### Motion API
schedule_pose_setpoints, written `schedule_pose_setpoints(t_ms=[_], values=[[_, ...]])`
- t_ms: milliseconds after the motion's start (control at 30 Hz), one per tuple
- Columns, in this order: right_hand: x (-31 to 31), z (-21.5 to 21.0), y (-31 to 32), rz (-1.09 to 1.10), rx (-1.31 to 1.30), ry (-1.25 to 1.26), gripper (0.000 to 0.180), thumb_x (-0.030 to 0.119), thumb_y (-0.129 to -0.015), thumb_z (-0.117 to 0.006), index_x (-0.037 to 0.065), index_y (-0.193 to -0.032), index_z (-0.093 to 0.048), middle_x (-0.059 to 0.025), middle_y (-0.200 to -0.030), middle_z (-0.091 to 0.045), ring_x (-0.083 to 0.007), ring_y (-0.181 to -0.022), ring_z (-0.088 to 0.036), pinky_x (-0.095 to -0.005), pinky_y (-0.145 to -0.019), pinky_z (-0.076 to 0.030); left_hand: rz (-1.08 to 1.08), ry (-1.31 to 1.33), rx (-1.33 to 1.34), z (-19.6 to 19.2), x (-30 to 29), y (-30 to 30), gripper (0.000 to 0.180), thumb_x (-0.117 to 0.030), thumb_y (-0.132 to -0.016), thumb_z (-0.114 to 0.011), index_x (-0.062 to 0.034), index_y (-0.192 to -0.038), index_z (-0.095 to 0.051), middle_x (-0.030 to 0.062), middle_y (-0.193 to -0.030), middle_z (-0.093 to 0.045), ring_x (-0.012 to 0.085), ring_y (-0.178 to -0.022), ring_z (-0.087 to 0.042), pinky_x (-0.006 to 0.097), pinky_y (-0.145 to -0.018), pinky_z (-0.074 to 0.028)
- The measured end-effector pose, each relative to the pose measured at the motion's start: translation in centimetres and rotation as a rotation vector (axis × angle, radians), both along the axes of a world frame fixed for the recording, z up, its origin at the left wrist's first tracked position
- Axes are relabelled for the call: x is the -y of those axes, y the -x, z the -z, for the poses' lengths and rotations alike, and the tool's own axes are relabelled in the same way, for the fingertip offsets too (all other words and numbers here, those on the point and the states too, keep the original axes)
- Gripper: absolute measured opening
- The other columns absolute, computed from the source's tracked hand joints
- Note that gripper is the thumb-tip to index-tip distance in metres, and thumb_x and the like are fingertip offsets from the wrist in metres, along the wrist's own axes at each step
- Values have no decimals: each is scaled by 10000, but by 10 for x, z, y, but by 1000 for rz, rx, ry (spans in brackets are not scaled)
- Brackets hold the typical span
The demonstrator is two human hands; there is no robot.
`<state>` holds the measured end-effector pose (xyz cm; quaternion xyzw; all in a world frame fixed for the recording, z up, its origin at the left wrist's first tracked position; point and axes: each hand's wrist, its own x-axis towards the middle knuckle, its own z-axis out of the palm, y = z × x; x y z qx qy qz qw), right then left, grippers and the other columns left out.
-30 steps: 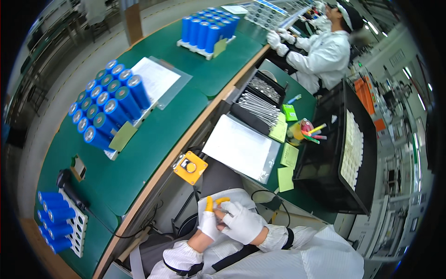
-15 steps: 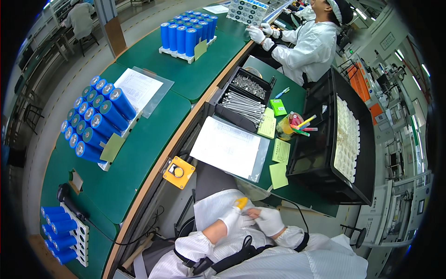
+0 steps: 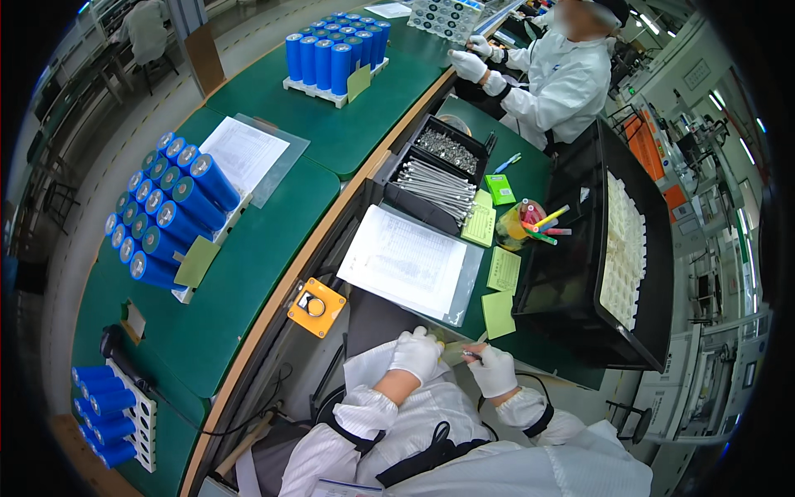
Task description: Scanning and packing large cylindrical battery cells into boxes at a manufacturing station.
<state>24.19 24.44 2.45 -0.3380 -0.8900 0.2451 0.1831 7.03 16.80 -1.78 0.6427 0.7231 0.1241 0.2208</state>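
Observation:
My left hand [image 3: 416, 354] and my right hand [image 3: 494, 370], both in white gloves, meet close to my body at the front edge of the green bench. Between their fingertips is a small yellowish, partly see-through item [image 3: 454, 352]; both hands grip it. What it is I cannot tell. Just above the hands lie a printed sheet in a clear sleeve [image 3: 406, 261] and two pale green notes [image 3: 499, 313].
A yellow box with a button [image 3: 316, 307] hangs on the bench edge. A black tray of metal rods [image 3: 435, 178], a cup of pens [image 3: 522, 224] and a black crate [image 3: 596, 248] stand right. Racks of blue cylinders [image 3: 166, 215] stand left. A co-worker [image 3: 563, 74] works at the back.
My hands have moved up and right toward the bench edge, still together on the small yellow item. The view has shifted with my head.

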Motion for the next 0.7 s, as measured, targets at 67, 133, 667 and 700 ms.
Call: schedule_pose_setpoints(t_ms=[67,133,667,700], values=[[-2,5,-6,-15,32,1,205,65,-752,-731,104,-941,-664,-110,-833,-691,-297,-747,-677,-371,-650,-542,111,-56,40,-7,3,3,155,-252,-823,-583,-146,-837,-695,35,-889,-643,256,-988,-556,423,-773,-439],[-2,3,-4,-33,62,-1,201,66,-756,-720,110,-946,-672,-110,-859,-692,-300,-778,-676,-377,-674,-544,150,-43,19,-10,9,1,163,-264,-825,-575,-156,-833,-697,40,-910,-642,261,-1001,-546,430,-785,-431],[1,25,70,-332,897,-169,179,155,-803,-571,81,-806,-733,-129,-800,-709,-289,-732,-703,-412,-611,-556,36,-96,-87,15,24,-23,211,-202,-778,-557,-110,-903,-700,68,-967,-646,275,-1027,-500,460,-840,-380],[0,30,69,-321,937,-150,191,163,-811,-570,88,-829,-744,-124,-837,-720,-291,-757,-708,-417,-623,-557,43,-131,-95,21,25,-24,206,-201,-787,-547,-123,-898,-701,63,-951,-650,271,-1014,-502,451,-828,-382]])
